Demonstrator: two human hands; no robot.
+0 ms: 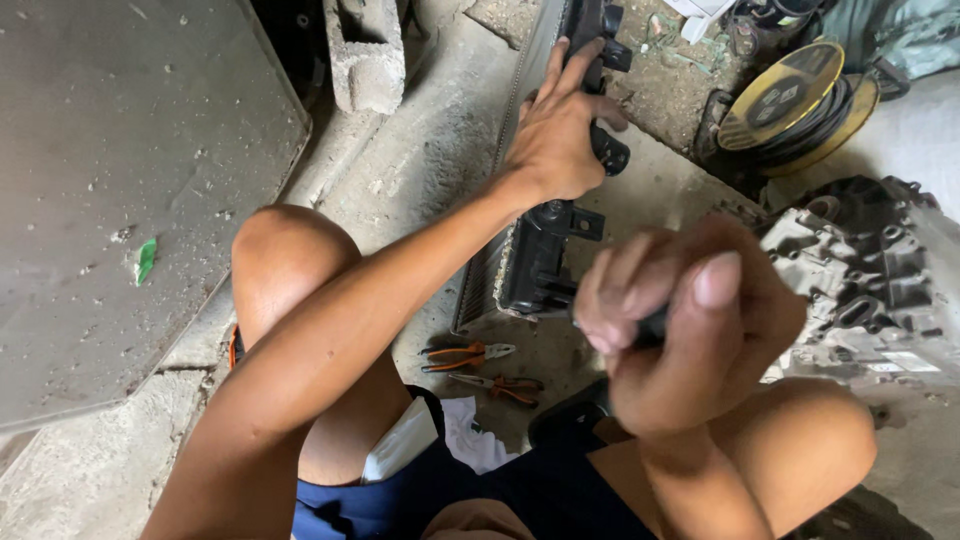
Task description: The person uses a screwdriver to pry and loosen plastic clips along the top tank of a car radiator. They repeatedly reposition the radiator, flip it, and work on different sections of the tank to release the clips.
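Your left hand point(556, 135) rests flat on black end tank of radiator point(545, 240), fingers spread, not clamped. Radiator stands on edge on concrete floor point(420, 150) between your knees. Your right hand point(680, 320), blurred, closes fist around dark tool handle point(655, 325). Orange-handled pliers point(468, 353) lie on floor just below radiator. Grey engine casting point(870, 270) sits to right.

Concrete floor point(430, 150), dusty, gritty. Radiator point(500, 270) stands on it directly under the left hand's fingers point(565, 75). Two orange-handled pliers point(465, 353) lie below those fingers, near the radiator's lower end. Concrete block point(365, 50) left of the fingers; grey metal sheet point(120, 180) farther left. Yellow cable reel point(790, 100) right of them, grey engine casting point(870, 270) lower right.
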